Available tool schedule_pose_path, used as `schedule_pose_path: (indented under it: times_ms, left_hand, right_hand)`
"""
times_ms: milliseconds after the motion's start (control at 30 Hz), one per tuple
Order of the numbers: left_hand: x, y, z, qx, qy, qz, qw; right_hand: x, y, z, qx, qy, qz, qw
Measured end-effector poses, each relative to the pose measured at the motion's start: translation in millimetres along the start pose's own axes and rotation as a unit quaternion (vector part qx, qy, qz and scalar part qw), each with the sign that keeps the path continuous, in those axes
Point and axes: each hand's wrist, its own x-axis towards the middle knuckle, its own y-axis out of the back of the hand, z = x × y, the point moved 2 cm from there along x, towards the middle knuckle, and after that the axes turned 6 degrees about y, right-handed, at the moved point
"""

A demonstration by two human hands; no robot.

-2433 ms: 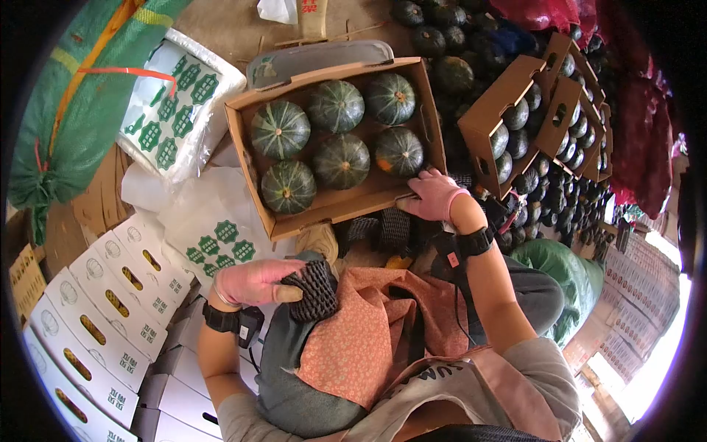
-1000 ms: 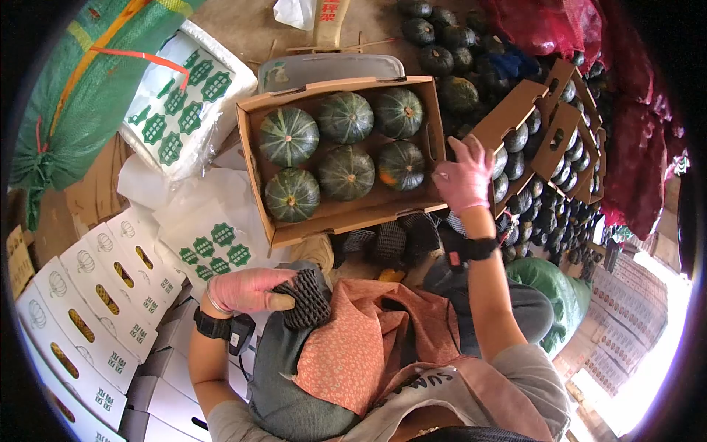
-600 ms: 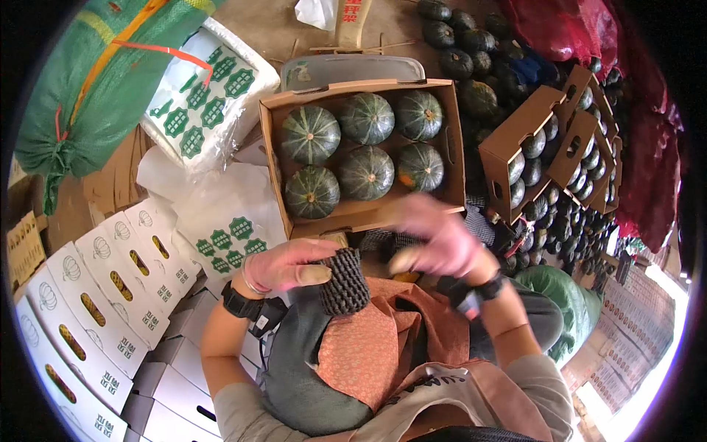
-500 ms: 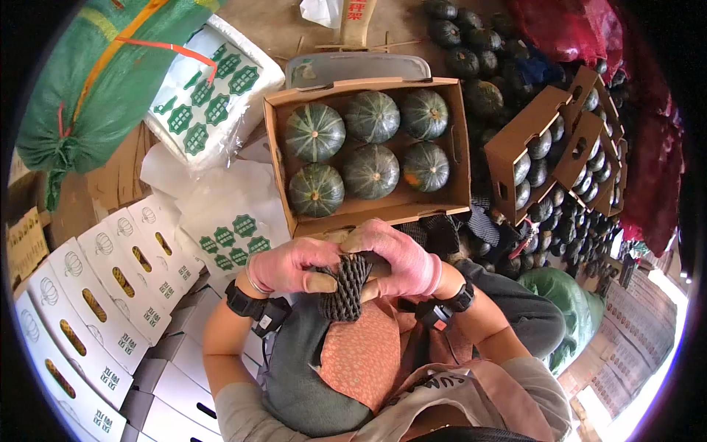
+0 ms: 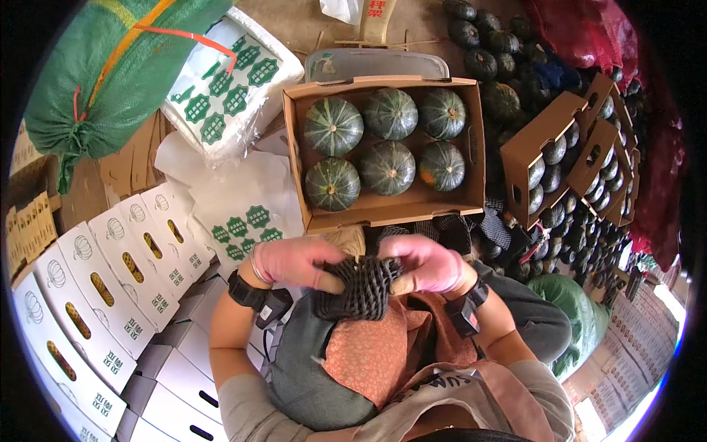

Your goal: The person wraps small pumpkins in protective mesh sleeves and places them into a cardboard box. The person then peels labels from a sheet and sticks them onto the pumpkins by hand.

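A black foam net sleeve (image 5: 361,289) is stretched sideways between my two pink-gloved hands, above my lap. My left hand (image 5: 296,265) pinches its left edge, and my right hand (image 5: 426,265) grips its upper right edge. No pumpkin shows inside the sleeve. Just beyond my hands stands an open cardboard box (image 5: 390,219) with several dark green striped pumpkins (image 5: 388,168) in two rows. One front pumpkin (image 5: 442,167) at the right has an orange patch. Dark netting (image 5: 434,228) lies between the box and my right hand.
Folded white cartons (image 5: 110,280) line the left side. Plastic-wrapped printed sheets (image 5: 228,88) and a green sack (image 5: 96,81) are at upper left. At right, loose pumpkins (image 5: 482,62) lie near filled cardboard boxes (image 5: 541,147), with a green bag (image 5: 574,317) lower down.
My hands have moved apart, and the sleeve, narrow and bunched before, is now spread wider. The whole view has shifted, so the surroundings appear further right.
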Motion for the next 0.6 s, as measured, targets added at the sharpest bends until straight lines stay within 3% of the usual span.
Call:
schedule_pose_path:
  times_ms: [67, 100, 133, 167, 200, 267, 333, 400, 433, 467, 500, 600]
  left_hand:
    - [-3, 2, -4, -0.138, -0.030, 0.139, 0.980]
    - [6, -10, 9, -0.229, -0.075, 0.140, 0.960]
    - [10, -6, 2, -0.193, -0.041, 0.143, 0.970]
    - [16, 4, -12, -0.157, -0.010, 0.149, 0.976]
    - [21, 12, -18, -0.122, 0.025, 0.153, 0.980]
    - [39, 16, 2, 0.026, 0.061, 0.147, 0.987]
    - [67, 27, 6, 0.180, -0.066, 0.242, 0.951]
    - [85, 33, 21, 0.352, -0.197, 0.442, 0.801]
    - [92, 35, 19, 0.377, -0.144, 0.467, 0.787]
    - [99, 39, 14, 0.386, -0.109, 0.463, 0.791]
    - [108, 44, 7, 0.394, -0.074, 0.458, 0.793]
    - [130, 56, -1, 0.374, -0.015, 0.417, 0.828]
  right_hand:
    - [-5, 1, 18, -0.015, -0.051, -0.013, 0.999]
    - [-10, 4, 22, -0.052, -0.098, -0.016, 0.994]
    - [-22, 18, 18, -0.071, -0.103, 0.006, 0.992]
    - [-37, 39, 18, -0.100, 0.050, 0.094, 0.989]
    - [-47, 52, -1, -0.071, 0.058, 0.109, 0.990]
    - [-52, 55, -13, -0.009, 0.061, 0.239, 0.969]
    - [-39, 70, -5, -0.109, 0.066, 0.399, 0.908]
    - [-20, 86, -12, -0.279, -0.010, 0.390, 0.877]
    - [-3, 86, -16, -0.367, 0.060, 0.330, 0.868]
    - [0, 84, -16, -0.269, -0.040, 0.391, 0.879]
    - [8, 82, -14, -0.263, -0.020, 0.364, 0.893]
    - [18, 115, 8, -0.466, 0.123, 0.234, 0.844]
